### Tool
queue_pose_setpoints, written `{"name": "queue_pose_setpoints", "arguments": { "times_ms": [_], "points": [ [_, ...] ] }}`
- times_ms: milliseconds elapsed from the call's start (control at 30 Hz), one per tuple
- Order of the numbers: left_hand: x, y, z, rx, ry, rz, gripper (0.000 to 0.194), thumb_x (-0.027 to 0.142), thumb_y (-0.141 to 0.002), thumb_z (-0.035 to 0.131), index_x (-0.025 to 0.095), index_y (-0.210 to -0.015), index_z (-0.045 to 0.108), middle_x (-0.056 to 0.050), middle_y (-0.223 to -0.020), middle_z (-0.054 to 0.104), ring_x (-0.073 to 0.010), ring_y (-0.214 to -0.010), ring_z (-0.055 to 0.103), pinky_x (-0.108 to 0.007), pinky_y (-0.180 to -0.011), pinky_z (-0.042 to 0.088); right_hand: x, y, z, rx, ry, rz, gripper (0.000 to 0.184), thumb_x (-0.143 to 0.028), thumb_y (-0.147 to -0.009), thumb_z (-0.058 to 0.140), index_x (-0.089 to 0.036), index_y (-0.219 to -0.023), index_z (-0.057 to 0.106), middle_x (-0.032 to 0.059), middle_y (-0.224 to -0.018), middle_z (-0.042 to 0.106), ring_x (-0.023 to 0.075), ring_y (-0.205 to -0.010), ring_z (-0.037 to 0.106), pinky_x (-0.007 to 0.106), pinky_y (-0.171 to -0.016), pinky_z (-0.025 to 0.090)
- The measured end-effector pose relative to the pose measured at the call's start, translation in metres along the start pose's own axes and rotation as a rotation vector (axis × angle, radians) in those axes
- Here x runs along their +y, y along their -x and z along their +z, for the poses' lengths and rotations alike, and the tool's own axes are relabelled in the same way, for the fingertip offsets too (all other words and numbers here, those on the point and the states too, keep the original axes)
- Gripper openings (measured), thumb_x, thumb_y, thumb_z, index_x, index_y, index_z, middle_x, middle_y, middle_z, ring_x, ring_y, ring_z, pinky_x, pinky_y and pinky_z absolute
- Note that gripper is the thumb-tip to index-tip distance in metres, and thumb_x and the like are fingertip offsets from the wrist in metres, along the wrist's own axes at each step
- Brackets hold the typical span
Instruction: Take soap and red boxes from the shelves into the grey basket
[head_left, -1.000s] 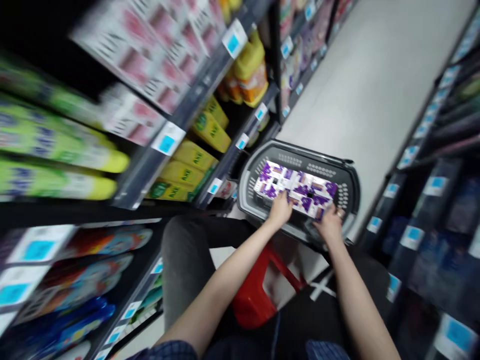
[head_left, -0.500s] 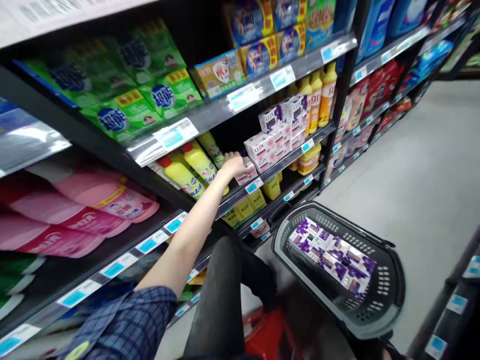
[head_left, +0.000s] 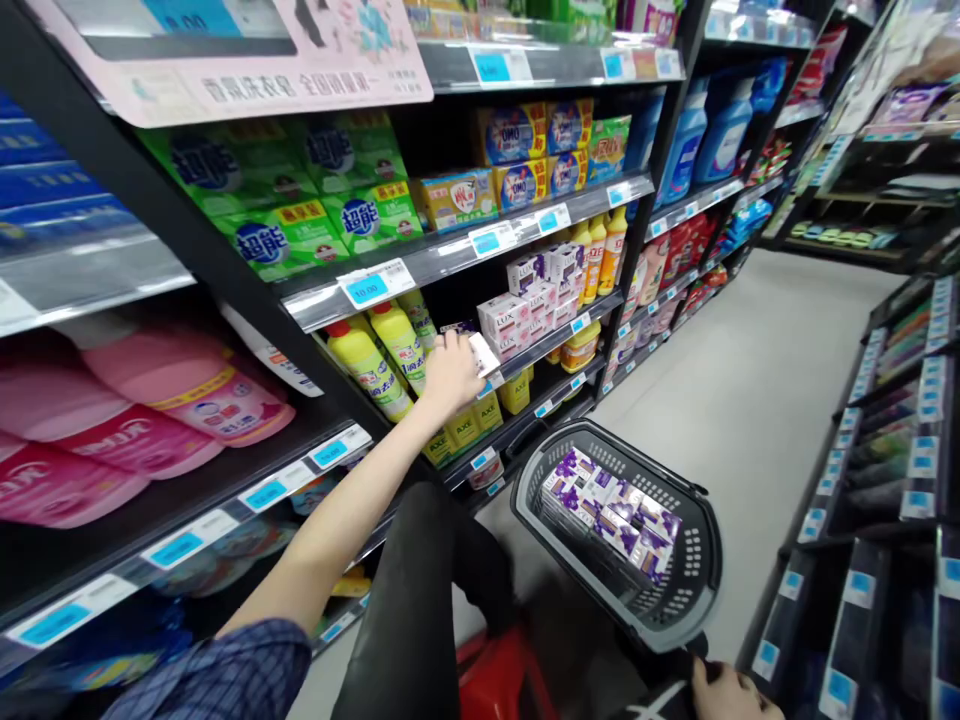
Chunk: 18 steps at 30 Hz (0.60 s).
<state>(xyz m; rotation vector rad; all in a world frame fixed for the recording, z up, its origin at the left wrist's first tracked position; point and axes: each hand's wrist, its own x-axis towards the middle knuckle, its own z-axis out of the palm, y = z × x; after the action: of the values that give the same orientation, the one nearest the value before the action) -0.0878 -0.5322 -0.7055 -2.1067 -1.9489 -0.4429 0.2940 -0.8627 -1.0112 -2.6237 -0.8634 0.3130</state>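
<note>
My left hand (head_left: 450,372) is stretched out to the shelf and closed around a small white and pink soap box (head_left: 481,354), held just in front of the shelf edge. To its right stands a stack of LUX soap boxes (head_left: 531,296); yellow bottles (head_left: 379,360) stand to its left. My right hand (head_left: 729,692) rests low at the bottom edge near my knee, with only part of it visible. A grey shopping basket (head_left: 694,590) on the floor holds several purple and white soap boxes (head_left: 611,514).
Dark shelving runs along the left with green detergent bags (head_left: 300,215), pink refill pouches (head_left: 187,385) and blue price tags. I sit on a red stool (head_left: 499,675). A second shelf row (head_left: 892,480) stands on the right, with a pale floor aisle (head_left: 750,380) between.
Both hands left the boxes in the basket. My left hand reached up to the shelf, closed on a soap box and has drawn it off the shelf. My view swung up.
</note>
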Motion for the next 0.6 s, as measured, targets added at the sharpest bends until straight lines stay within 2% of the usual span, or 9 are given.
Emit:
{"name": "queue_pose_setpoints", "arguments": {
  "times_ms": [67,133,167,267,333,367,433,500,600],
  "points": [
    [0.003,0.042,-0.026,-0.084,0.117,0.001,0.061,0.042,-0.065,0.071,0.012,-0.114,0.052,-0.018,-0.117,0.050,-0.0377,-0.113,0.047,-0.043,-0.091,0.042,-0.020,0.008,-0.018,-0.054,-0.102,0.029,0.046,-0.069,-0.052,0.052,-0.028,-0.068,0.063,0.0161,-0.094,0.065,0.0509,-0.104,0.052,0.070,-0.080,0.035],
    [0.005,0.082,-0.042,-0.325,0.340,0.043,0.062,0.044,-0.061,0.073,0.016,-0.113,0.054,-0.011,-0.111,0.053,-0.0325,-0.106,0.052,-0.042,-0.090,0.044,-0.053,0.024,-0.043,-0.189,-0.330,0.044,0.059,-0.072,-0.053,0.055,-0.023,-0.085,0.065,0.0205,-0.103,0.063,0.0476,-0.105,0.054,0.068,-0.087,0.037],
    [0.006,0.099,-0.044,-0.481,0.486,0.081,0.059,0.042,-0.060,0.073,0.018,-0.112,0.056,-0.008,-0.109,0.054,-0.0295,-0.103,0.054,-0.040,-0.089,0.044,-0.073,0.035,-0.056,-0.283,-0.526,-0.019,0.065,-0.071,-0.055,0.058,-0.021,-0.096,0.063,0.0202,-0.109,0.061,0.0427,-0.106,0.055,0.062,-0.090,0.040],
    [0.018,0.143,-0.029,-0.947,0.909,0.201,0.047,0.035,-0.060,0.072,0.019,-0.102,0.062,-0.002,-0.105,0.059,-0.0236,-0.100,0.057,-0.034,-0.089,0.044,-0.133,0.070,-0.085,-0.792,-1.064,-0.227,0.072,-0.067,-0.073,0.055,-0.028,-0.133,0.042,0.0136,-0.138,0.045,0.0302,-0.110,0.057,0.049,-0.092,0.047],
    [0.030,0.169,-0.007,-1.195,1.065,0.265,0.044,0.031,-0.058,0.074,0.019,-0.099,0.065,-0.001,-0.102,0.062,-0.0223,-0.099,0.057,-0.031,-0.087,0.044,-0.161,0.092,-0.092,-1.072,-1.143,-0.347,0.080,-0.063,-0.075,0.060,-0.033,-0.142,0.029,0.0114,-0.146,0.036,0.0283,-0.114,0.055,0.046,-0.092,0.048],
    [0.036,0.181,0.005,-1.289,1.096,0.291,0.045,0.030,-0.056,0.076,0.019,-0.099,0.066,-0.001,-0.101,0.063,-0.0222,-0.097,0.057,-0.030,-0.085,0.044,-0.169,0.102,-0.093,-1.149,-1.119,-0.391,0.082,-0.060,-0.075,0.063,-0.032,-0.143,0.028,0.0107,-0.146,0.036,0.0278,-0.118,0.052,0.045,-0.095,0.046],
    [0.044,0.203,0.028,-1.414,1.114,0.327,0.046,0.030,-0.056,0.077,0.018,-0.099,0.068,-0.001,-0.096,0.064,-0.0221,-0.093,0.059,-0.030,-0.081,0.044,-0.172,0.120,-0.089,-1.210,-1.044,-0.410,0.080,-0.051,-0.074,0.068,-0.028,-0.142,0.032,0.0091,-0.143,0.040,0.0265,-0.125,0.047,0.042,-0.103,0.039],
    [0.045,0.223,0.049,-1.439,1.156,0.312,0.045,0.032,-0.059,0.076,0.018,-0.100,0.069,-0.002,-0.095,0.064,-0.0219,-0.090,0.060,-0.031,-0.079,0.045,-0.165,0.134,-0.076,-1.194,-1.037,-0.316,0.072,-0.043,-0.074,0.069,-0.026,-0.137,0.039,0.0071,-0.137,0.047,0.0246,-0.122,0.048,0.040,-0.103,0.040],
    [0.035,0.250,0.072,-1.340,1.361,0.217,0.045,0.037,-0.065,0.073,0.021,-0.107,0.067,-0.006,-0.116,0.059,-0.0246,-0.106,0.057,-0.033,-0.086,0.046,-0.149,0.148,-0.045,-1.169,-1.166,-0.048,0.061,-0.041,-0.071,0.067,-0.024,-0.126,0.046,0.0055,-0.115,0.061,0.0216,-0.094,0.062,0.035,-0.076,0.053]
  ]
}}
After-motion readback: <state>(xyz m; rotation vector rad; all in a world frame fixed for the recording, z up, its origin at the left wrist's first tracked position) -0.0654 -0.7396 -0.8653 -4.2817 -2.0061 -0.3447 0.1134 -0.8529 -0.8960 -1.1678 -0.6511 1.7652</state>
